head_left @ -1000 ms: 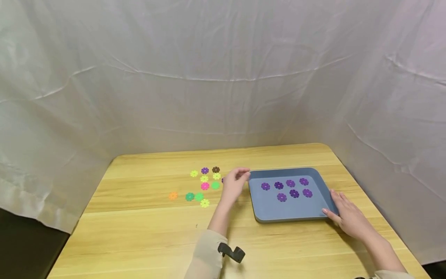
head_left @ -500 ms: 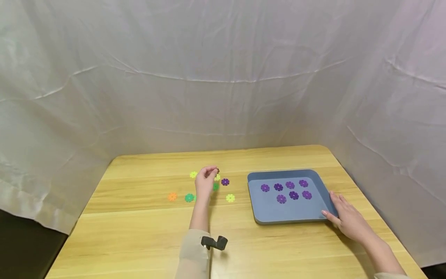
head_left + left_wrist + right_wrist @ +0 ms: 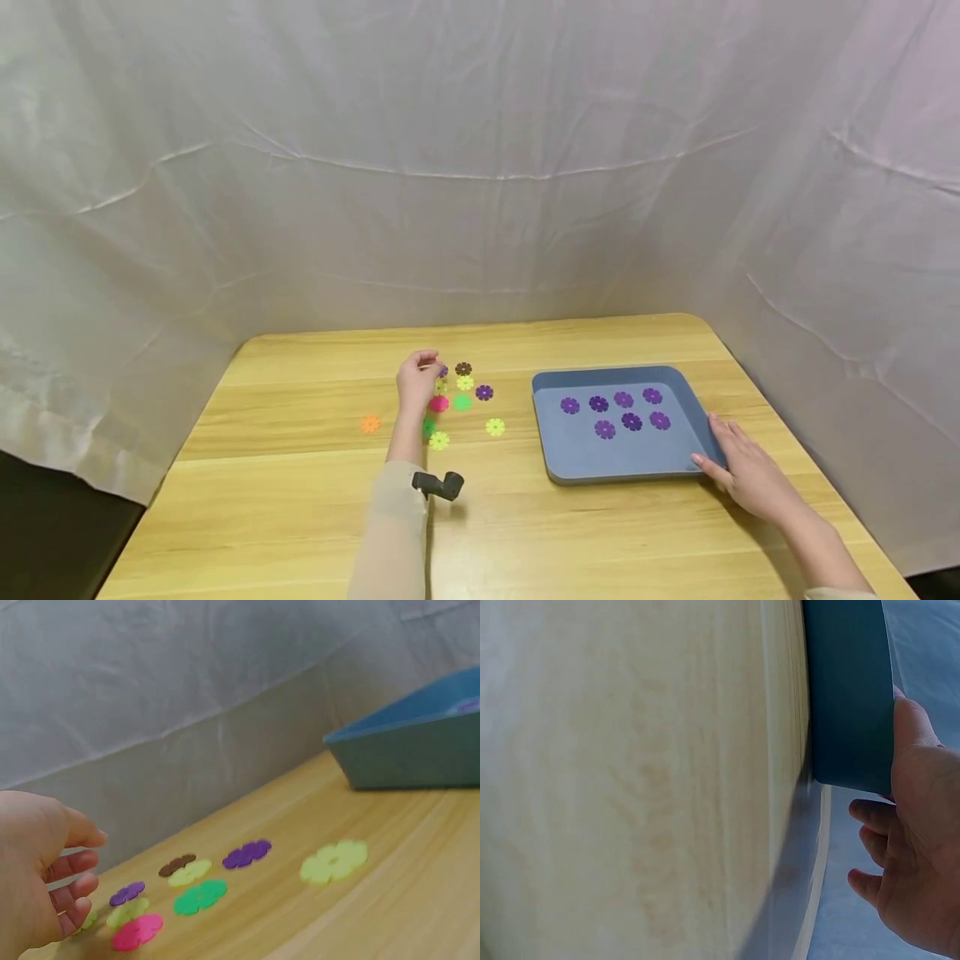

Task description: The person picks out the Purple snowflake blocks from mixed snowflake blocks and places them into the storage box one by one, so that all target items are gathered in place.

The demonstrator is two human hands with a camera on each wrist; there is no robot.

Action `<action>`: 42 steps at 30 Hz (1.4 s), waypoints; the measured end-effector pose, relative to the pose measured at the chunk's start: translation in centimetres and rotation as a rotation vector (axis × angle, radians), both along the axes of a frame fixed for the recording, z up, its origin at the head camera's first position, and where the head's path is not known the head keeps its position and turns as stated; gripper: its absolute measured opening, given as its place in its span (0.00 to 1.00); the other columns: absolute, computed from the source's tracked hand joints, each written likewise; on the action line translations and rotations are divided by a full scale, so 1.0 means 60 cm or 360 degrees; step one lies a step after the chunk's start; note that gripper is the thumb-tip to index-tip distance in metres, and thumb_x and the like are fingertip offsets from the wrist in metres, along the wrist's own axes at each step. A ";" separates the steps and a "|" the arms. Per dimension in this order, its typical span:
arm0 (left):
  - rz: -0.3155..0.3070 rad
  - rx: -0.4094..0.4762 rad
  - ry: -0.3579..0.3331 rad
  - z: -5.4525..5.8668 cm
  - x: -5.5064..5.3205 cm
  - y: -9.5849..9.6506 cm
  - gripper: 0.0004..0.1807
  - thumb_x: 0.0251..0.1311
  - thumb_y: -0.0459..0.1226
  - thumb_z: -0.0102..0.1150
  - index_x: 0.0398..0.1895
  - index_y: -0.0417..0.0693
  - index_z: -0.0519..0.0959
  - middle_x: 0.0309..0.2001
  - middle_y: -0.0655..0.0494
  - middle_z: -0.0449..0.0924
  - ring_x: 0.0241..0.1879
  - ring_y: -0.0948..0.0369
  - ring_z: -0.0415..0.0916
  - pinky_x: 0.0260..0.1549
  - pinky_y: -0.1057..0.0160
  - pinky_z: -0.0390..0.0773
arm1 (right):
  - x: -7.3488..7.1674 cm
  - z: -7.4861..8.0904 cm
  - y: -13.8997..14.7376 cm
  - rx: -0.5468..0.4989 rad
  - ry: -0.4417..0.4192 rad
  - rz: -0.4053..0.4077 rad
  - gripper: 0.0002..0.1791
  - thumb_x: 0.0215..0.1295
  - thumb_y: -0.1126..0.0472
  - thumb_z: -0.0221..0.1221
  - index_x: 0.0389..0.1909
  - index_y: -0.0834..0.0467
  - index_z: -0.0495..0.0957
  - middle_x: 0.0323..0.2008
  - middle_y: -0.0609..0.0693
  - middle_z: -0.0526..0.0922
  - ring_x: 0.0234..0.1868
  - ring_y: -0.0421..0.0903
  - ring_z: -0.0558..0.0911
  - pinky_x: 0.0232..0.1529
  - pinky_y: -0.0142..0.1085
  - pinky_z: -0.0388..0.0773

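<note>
My left hand [image 3: 418, 382] is over the left part of a group of small flower-shaped plastic discs, its fingers loosely bent, with nothing seen between them. Close by lie a purple disc [image 3: 127, 893], a pink disc [image 3: 138, 932] and a yellow disc [image 3: 128, 913]. Another yellow-green disc [image 3: 88, 921] is partly hidden behind the fingers. At the right, my right hand [image 3: 752, 469] holds the near right corner of a blue-grey tray [image 3: 592, 465], thumb over the rim and fingers along the outer side. Several purple discs [image 3: 632, 422] lie flat in the tray.
Green [image 3: 462, 402], brown [image 3: 463, 368] and yellow [image 3: 495, 427] discs lie between the left hand and the tray. An orange disc [image 3: 371, 424] sits apart at the left. Pale curtains [image 3: 480, 208] enclose the wooden table [image 3: 300, 500].
My left hand has moved left from beside the tray, across the loose discs, uncovering the yellow and purple ones nearest the tray. My right hand stays at the tray corner.
</note>
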State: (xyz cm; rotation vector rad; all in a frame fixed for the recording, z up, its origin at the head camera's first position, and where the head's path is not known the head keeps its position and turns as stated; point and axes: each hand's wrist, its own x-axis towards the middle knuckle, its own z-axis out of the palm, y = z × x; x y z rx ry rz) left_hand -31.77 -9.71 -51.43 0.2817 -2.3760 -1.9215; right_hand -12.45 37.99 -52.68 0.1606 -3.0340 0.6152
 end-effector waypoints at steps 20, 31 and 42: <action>-0.0070 -0.0964 -0.0100 -0.016 -0.021 -0.003 0.22 0.56 0.33 0.64 0.57 0.47 0.79 0.55 0.46 0.81 0.56 0.43 0.69 0.56 0.45 0.68 | 0.002 -0.001 -0.008 -0.0039 -0.0015 -0.0005 0.45 0.71 0.45 0.52 0.74 0.70 0.46 0.71 0.74 0.53 0.72 0.74 0.51 0.67 0.69 0.51; -0.0112 -0.0674 0.0089 -0.005 -0.010 0.001 0.10 0.58 0.25 0.58 0.42 0.38 0.83 0.38 0.43 0.83 0.39 0.52 0.80 0.39 0.59 0.83 | 0.000 -0.002 -0.005 -0.0030 0.0010 -0.0003 0.45 0.71 0.45 0.53 0.73 0.71 0.47 0.71 0.74 0.54 0.71 0.74 0.51 0.66 0.69 0.51; -0.0136 -0.0316 0.0137 0.018 0.031 0.015 0.08 0.58 0.30 0.63 0.41 0.39 0.83 0.36 0.47 0.83 0.33 0.58 0.78 0.29 0.70 0.80 | 0.002 -0.002 -0.002 -0.0032 0.0003 -0.0013 0.45 0.71 0.45 0.53 0.74 0.70 0.47 0.71 0.73 0.54 0.71 0.74 0.51 0.65 0.70 0.52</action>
